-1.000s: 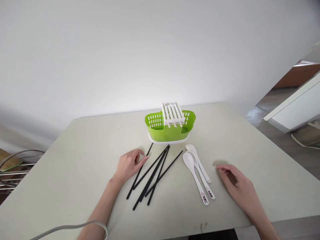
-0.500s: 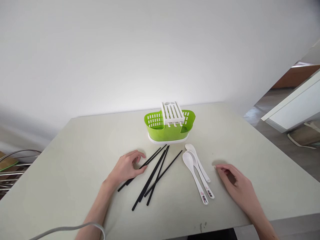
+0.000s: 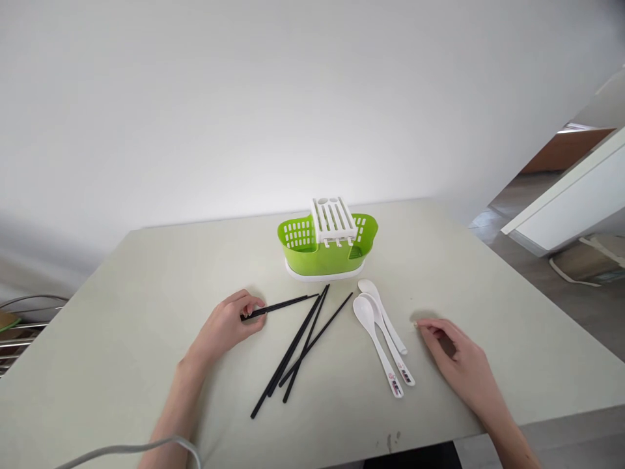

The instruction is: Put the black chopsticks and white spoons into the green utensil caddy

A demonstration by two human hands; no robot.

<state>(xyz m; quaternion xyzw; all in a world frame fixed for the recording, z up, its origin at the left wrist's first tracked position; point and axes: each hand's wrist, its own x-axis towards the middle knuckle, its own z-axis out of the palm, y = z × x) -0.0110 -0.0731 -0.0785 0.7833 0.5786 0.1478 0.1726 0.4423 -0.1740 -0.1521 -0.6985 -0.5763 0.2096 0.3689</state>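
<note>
My left hand [image 3: 228, 324] is closed round the ends of a pair of black chopsticks [image 3: 286, 304], whose tips point right, close to the table. To the right of these lie several loose black chopsticks [image 3: 299, 352], crossing one another. Three white spoons [image 3: 375, 335] are grouped on the table, their bowls towards the back and printed marks on two handles. My right hand [image 3: 456, 352] rests on the table to the right of the spoons, thumb and forefinger pinched together; whether anything small is between them I cannot make out.
A green basket [image 3: 322, 260] with a white slotted rack [image 3: 334, 221] across its middle stands behind the chopsticks on the pale table [image 3: 170, 273], near the wall. A grey cable [image 3: 131, 448] crosses in front of my left forearm. Metal racks show beyond the table's left edge.
My left hand has drawn back to the left and closed on two chopsticks, which have swung to lie more sideways. My right hand keeps its place by the spoons.
</note>
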